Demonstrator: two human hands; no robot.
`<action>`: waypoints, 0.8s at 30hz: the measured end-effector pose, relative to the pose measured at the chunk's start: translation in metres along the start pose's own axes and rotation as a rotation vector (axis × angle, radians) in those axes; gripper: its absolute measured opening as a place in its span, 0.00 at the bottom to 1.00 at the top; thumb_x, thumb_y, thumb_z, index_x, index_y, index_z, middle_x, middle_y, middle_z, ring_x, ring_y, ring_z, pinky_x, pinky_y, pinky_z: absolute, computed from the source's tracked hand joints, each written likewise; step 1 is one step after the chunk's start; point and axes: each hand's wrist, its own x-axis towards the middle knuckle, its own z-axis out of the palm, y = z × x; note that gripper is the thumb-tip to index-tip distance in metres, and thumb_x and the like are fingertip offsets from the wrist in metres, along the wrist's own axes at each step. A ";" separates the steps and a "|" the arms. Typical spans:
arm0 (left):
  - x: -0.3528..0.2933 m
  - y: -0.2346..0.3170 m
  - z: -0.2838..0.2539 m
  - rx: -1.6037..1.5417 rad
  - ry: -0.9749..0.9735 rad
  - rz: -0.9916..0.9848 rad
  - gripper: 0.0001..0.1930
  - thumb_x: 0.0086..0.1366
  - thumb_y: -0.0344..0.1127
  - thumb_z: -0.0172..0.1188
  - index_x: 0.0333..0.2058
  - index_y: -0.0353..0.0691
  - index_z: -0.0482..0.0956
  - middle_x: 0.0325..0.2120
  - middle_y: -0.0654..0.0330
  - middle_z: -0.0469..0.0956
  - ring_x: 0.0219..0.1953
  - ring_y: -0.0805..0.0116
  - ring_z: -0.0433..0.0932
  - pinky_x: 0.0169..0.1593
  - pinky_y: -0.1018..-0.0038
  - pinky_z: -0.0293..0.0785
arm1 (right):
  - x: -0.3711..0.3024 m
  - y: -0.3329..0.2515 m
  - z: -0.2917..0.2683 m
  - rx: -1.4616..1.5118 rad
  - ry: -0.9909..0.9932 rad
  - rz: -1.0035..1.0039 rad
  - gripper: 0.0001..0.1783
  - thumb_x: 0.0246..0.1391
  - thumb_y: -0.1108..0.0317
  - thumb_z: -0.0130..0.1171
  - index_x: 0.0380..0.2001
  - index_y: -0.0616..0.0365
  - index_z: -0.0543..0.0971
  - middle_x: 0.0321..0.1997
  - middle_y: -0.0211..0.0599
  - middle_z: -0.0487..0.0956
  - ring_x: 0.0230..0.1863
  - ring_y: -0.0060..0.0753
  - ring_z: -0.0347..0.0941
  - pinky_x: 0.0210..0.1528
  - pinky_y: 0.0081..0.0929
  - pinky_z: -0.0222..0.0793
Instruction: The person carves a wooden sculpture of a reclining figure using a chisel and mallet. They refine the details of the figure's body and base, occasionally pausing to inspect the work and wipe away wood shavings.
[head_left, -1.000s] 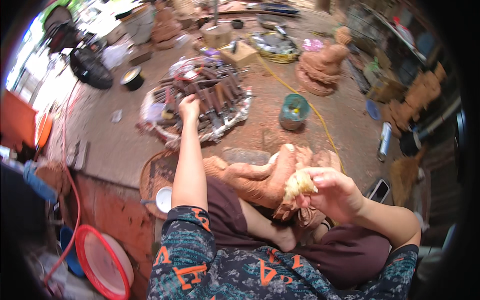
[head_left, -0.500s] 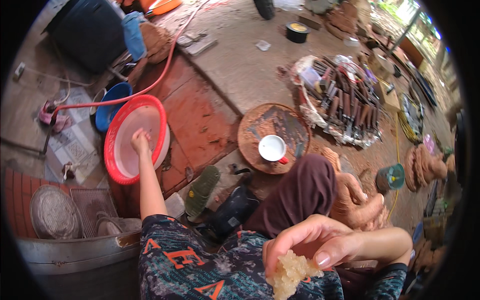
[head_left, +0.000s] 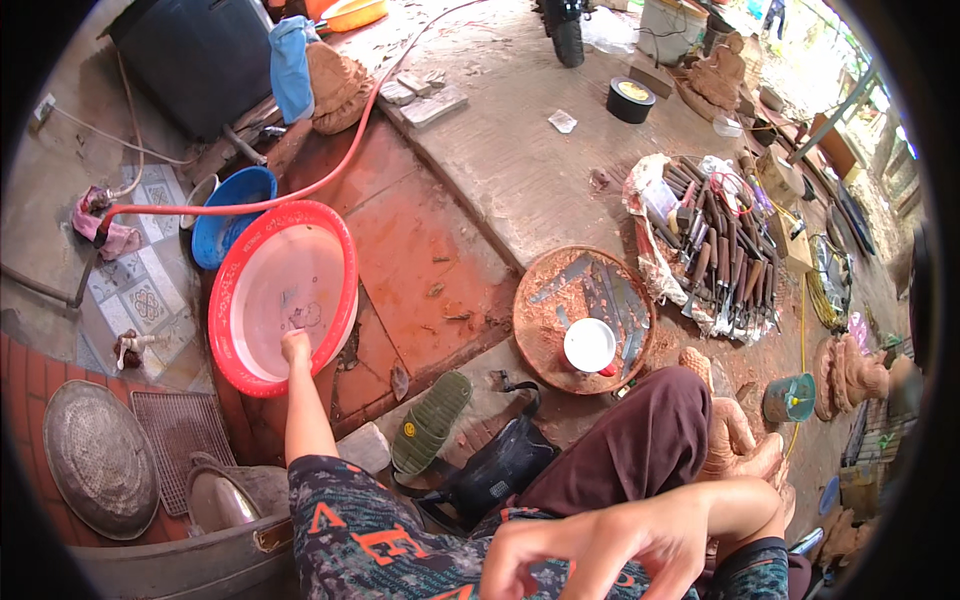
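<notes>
My left hand [head_left: 296,346] is stretched out over the near part of a large red-rimmed basin [head_left: 222,325] with a pale pink inside. Its fingers look curled together, and their tips are hidden, so what they hold, if anything, does not show. Close to me, at the lower edge, my right hand [head_left: 612,548] is bent with curled fingers. The fingertips run out of the picture, and anything in them is hidden. Beyond my bent knee [head_left: 630,430] a white cup [head_left: 590,345] with a red handle stands on a round clay-dusted board [head_left: 535,300].
Many wooden-handled carving tools [head_left: 720,235] lie on a cloth at the right. Carved wooden figures [head_left: 745,450] stand beside my knee. A red hose [head_left: 330,178] crosses behind the basin to a blue bowl [head_left: 225,225]. A green slipper [head_left: 432,420] and black bag [head_left: 500,455] lie before me.
My left hand has moved down toward the basin's near side. My right hand has come nearer the lower edge, and the pale yellow crystalline lump it held has left the view. The view has shifted.
</notes>
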 end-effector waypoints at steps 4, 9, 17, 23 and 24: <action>-0.051 0.053 0.015 0.454 -0.150 0.323 0.18 0.60 0.50 0.56 0.35 0.43 0.86 0.36 0.48 0.83 0.43 0.47 0.81 0.48 0.57 0.75 | -0.001 0.004 -0.061 -0.132 0.331 0.194 0.40 0.62 0.39 0.51 0.63 0.63 0.70 0.56 0.38 0.73 0.56 0.34 0.67 0.60 0.36 0.62; -0.066 0.069 -0.017 0.510 -0.195 0.285 0.19 0.60 0.52 0.56 0.36 0.45 0.87 0.37 0.48 0.83 0.44 0.47 0.81 0.50 0.58 0.75 | 0.002 0.085 -0.182 0.342 1.009 0.252 0.36 0.69 0.42 0.37 0.63 0.64 0.67 0.61 0.41 0.73 0.59 0.34 0.69 0.61 0.35 0.63; -0.093 0.068 0.010 0.554 -0.335 0.237 0.17 0.60 0.48 0.56 0.38 0.44 0.86 0.36 0.53 0.85 0.43 0.52 0.83 0.48 0.59 0.76 | 0.002 0.123 -0.247 0.403 1.241 0.194 0.37 0.70 0.41 0.35 0.59 0.66 0.70 0.61 0.45 0.73 0.60 0.39 0.68 0.62 0.39 0.64; 0.044 -0.057 -0.029 0.102 -0.171 -0.121 0.11 0.62 0.36 0.58 0.38 0.38 0.83 0.35 0.53 0.83 0.40 0.59 0.82 0.42 0.60 0.77 | 0.031 0.153 -0.251 0.482 1.197 0.218 0.36 0.70 0.42 0.34 0.55 0.66 0.74 0.58 0.45 0.74 0.58 0.40 0.69 0.60 0.39 0.66; 0.042 -0.052 0.006 0.035 -0.206 -0.200 0.11 0.63 0.37 0.58 0.38 0.38 0.83 0.36 0.53 0.83 0.41 0.59 0.82 0.42 0.61 0.78 | 0.024 0.153 -0.257 0.454 1.242 0.200 0.36 0.70 0.42 0.35 0.56 0.66 0.74 0.58 0.46 0.75 0.57 0.40 0.70 0.59 0.38 0.66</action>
